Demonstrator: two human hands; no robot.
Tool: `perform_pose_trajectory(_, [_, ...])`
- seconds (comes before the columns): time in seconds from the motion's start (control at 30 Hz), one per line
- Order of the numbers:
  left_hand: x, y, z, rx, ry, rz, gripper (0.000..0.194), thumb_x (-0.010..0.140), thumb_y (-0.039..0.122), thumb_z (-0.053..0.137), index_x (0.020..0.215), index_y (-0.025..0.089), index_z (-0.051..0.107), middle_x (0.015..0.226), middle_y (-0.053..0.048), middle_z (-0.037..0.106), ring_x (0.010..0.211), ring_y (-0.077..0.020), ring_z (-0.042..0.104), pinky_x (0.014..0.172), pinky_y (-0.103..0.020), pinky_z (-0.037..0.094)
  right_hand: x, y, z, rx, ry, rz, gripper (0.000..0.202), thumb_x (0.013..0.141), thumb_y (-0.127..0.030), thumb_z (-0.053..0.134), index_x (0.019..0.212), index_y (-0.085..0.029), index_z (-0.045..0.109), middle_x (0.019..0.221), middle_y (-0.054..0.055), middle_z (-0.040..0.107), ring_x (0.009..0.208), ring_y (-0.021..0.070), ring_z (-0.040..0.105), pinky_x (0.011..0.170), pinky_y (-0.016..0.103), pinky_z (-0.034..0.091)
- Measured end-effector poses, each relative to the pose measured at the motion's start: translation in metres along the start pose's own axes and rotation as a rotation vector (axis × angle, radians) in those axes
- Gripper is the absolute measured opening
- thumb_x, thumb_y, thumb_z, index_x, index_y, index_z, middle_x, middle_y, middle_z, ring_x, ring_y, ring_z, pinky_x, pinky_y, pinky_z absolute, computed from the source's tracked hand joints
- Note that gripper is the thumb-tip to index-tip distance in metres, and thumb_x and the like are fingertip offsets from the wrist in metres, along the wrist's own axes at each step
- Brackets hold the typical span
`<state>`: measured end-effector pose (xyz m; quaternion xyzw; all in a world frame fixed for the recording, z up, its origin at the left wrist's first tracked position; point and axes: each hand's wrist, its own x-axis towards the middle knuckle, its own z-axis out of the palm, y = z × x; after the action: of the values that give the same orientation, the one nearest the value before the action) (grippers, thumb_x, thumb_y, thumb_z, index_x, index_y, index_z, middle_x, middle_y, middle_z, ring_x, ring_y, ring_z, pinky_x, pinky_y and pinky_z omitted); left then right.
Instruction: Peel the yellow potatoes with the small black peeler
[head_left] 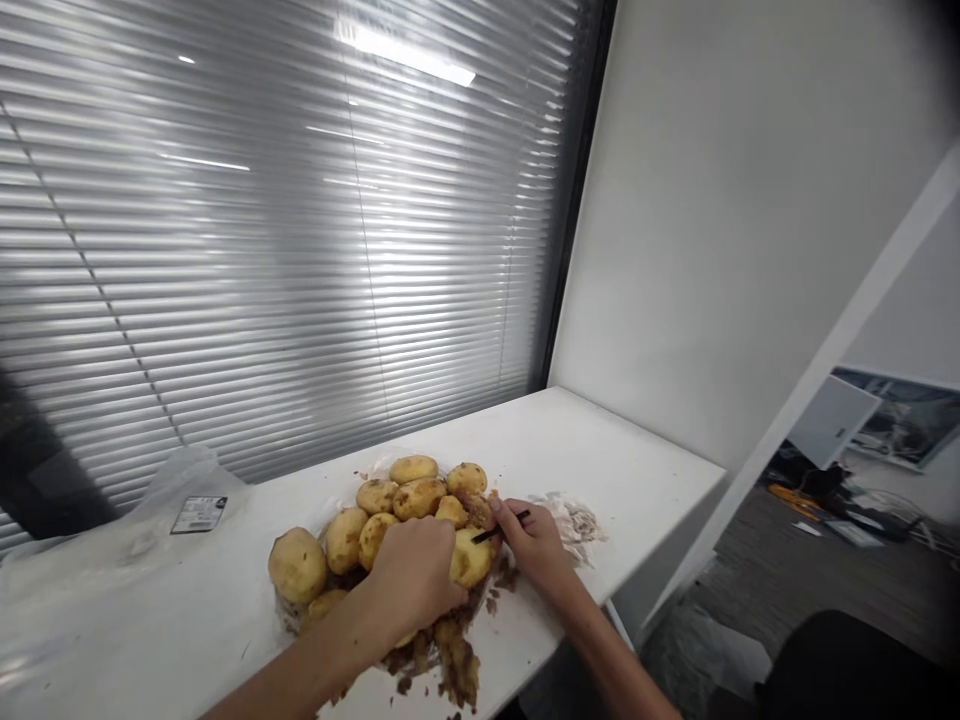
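My left hand (424,570) is closed around a pale yellow potato (470,558), steadying it at the right side of a potato pile. My right hand (534,545) grips a slim black peeling tool (487,535), whose dark end lies against the potato's upper face. Its exact shape is partly hidden by my fingers. Several peeled potatoes (298,565) with brown spots sit heaped on clear plastic behind and left of my hands. Brown peelings (456,660) are scattered below the held potato and onto the table.
The white table (615,455) meets a blind-covered window (300,250) behind and a white wall (712,200) at right. A clear plastic bag with a label (199,514) lies at left. Crumpled, stained tissue (574,525) rests beyond my right hand. A dark chair (840,665) stands lower right.
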<state>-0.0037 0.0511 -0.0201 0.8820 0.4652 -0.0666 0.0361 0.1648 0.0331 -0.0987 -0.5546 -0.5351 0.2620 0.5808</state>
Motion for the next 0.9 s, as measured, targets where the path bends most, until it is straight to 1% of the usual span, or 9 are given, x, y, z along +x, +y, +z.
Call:
perform_pose_trajectory(0.13, [0.0009, -0.0008, 0.0022, -0.006, 0.025, -0.001, 0.034, 0.064, 0.038, 0.063, 0.09, 0.017, 0.064, 0.09, -0.012, 0.069, 0.087, -0.0341, 0.066, 0.072, -0.04, 0.049, -0.0036, 0.0031, 0.0011, -0.013, 0.039, 0.005, 0.052, 0.088, -0.058, 0.049, 0.062, -0.016, 0.065, 0.047, 0.001, 0.059, 0.047, 0.0141, 0.053, 0.049, 0.024, 0.039])
perform_pose_trajectory(0.3, [0.0005, -0.0007, 0.0027, -0.004, 0.023, -0.002, 0.036, 0.065, 0.039, 0.063, 0.092, 0.016, 0.064, 0.092, -0.013, 0.07, 0.089, -0.0351, 0.066, 0.073, -0.042, 0.05, -0.0056, 0.0012, 0.004, -0.009, -0.007, 0.018, 0.053, 0.088, -0.059, 0.048, 0.061, -0.016, 0.065, 0.047, 0.001, 0.059, 0.044, 0.0129, 0.051, 0.045, 0.023, 0.037])
perform_pose_trajectory(0.43, [0.0012, -0.0007, 0.0034, -0.003, 0.029, -0.003, 0.034, 0.065, 0.038, 0.063, 0.091, 0.017, 0.064, 0.09, -0.012, 0.07, 0.086, -0.0341, 0.066, 0.072, -0.042, 0.05, -0.005, -0.0005, 0.0016, -0.033, 0.027, 0.014, 0.051, 0.088, -0.057, 0.049, 0.063, -0.016, 0.065, 0.047, 0.001, 0.059, 0.043, 0.0117, 0.048, 0.045, 0.023, 0.035])
perform_pose_trajectory(0.6, [0.0012, -0.0014, 0.0042, -0.004, 0.054, 0.016, 0.036, 0.064, 0.039, 0.063, 0.092, 0.016, 0.065, 0.092, -0.012, 0.07, 0.087, -0.0348, 0.066, 0.073, -0.043, 0.051, -0.0055, 0.001, 0.0025, 0.012, -0.057, 0.034, 0.051, 0.089, -0.057, 0.048, 0.064, -0.016, 0.064, 0.045, -0.001, 0.056, 0.038, 0.0093, 0.042, 0.039, 0.021, 0.03])
perform_pose_trajectory(0.63, [0.0007, -0.0016, 0.0045, -0.009, 0.062, 0.016, 0.036, 0.064, 0.039, 0.062, 0.091, 0.016, 0.065, 0.091, -0.012, 0.07, 0.087, -0.0346, 0.067, 0.073, -0.043, 0.051, -0.0055, 0.0014, 0.0025, 0.005, -0.052, 0.032, 0.051, 0.089, -0.057, 0.048, 0.063, -0.016, 0.064, 0.045, -0.001, 0.056, 0.038, 0.0093, 0.042, 0.039, 0.021, 0.031])
perform_pose_trajectory(0.73, [0.0001, -0.0017, 0.0057, -0.029, 0.063, 0.015, 0.033, 0.063, 0.037, 0.063, 0.089, 0.016, 0.066, 0.09, -0.012, 0.071, 0.086, -0.034, 0.067, 0.073, -0.043, 0.052, -0.0056, 0.0022, 0.0016, -0.014, 0.018, 0.046, 0.052, 0.087, -0.059, 0.05, 0.063, -0.016, 0.064, 0.046, 0.0, 0.057, 0.04, 0.0096, 0.043, 0.04, 0.021, 0.031])
perform_pose_trajectory(0.77, [0.0003, -0.0017, 0.0061, -0.03, 0.06, 0.016, 0.034, 0.063, 0.037, 0.063, 0.089, 0.016, 0.066, 0.09, -0.012, 0.071, 0.086, -0.0342, 0.067, 0.073, -0.043, 0.052, -0.0061, 0.0023, 0.0014, -0.007, 0.019, 0.058, 0.052, 0.086, -0.06, 0.051, 0.063, -0.016, 0.064, 0.046, 0.0, 0.057, 0.039, 0.0096, 0.043, 0.039, 0.021, 0.031])
perform_pose_trajectory(0.9, [0.0018, -0.0014, 0.0069, -0.016, 0.064, 0.012, 0.034, 0.063, 0.038, 0.063, 0.089, 0.016, 0.066, 0.089, -0.012, 0.071, 0.085, -0.0351, 0.067, 0.072, -0.045, 0.053, -0.0109, 0.0025, 0.0031, 0.056, -0.037, 0.099, 0.055, 0.085, -0.064, 0.048, 0.063, -0.016, 0.063, 0.043, -0.001, 0.055, 0.034, 0.0091, 0.041, 0.035, 0.021, 0.028])
